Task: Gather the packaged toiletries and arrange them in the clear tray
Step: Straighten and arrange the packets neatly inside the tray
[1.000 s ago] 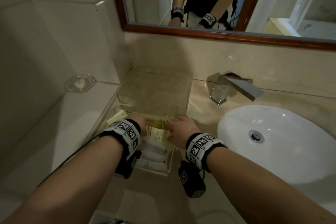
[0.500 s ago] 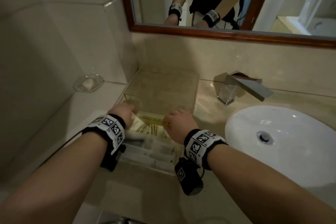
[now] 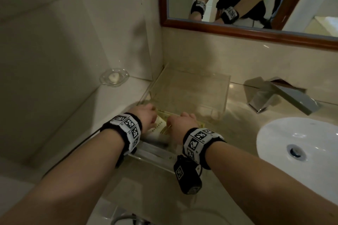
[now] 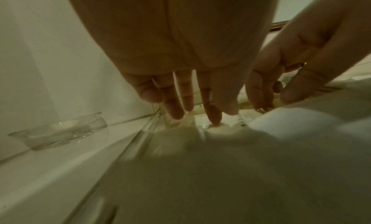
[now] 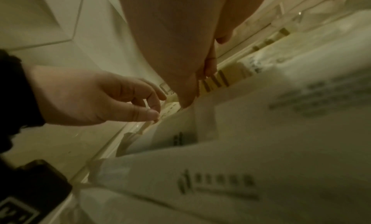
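The clear tray (image 3: pixel 226 95) stands on the counter against the left wall corner. Its far part is bare; several pale packaged toiletries (image 3: pixel 161 128) lie in its near part. My left hand (image 3: pixel 146 117) reaches down into the tray, straight fingertips (image 4: pixel 213 119) touching the packet ends. My right hand (image 3: pixel 182 124) is close beside it, fingers (image 5: pixel 189 99) down on a gold-striped packet (image 5: pixel 214 81) and thumb resting on a white packet (image 4: pixel 291 129). Neither hand plainly holds a packet. The packets under the hands and wrists are hidden in the head view.
A glass soap dish (image 3: pixel 114 77) sits on the white ledge to the left. The chrome faucet (image 3: pixel 285 97) and white sink (image 3: pixel 301 142) are on the right. A wood-framed mirror (image 3: pixel 237 30) hangs above, and the tiled wall closes in the tray's left side.
Both hands stay on the packets in the tray. The left hand has shifted right, closer to the right hand. The head view has moved a little.
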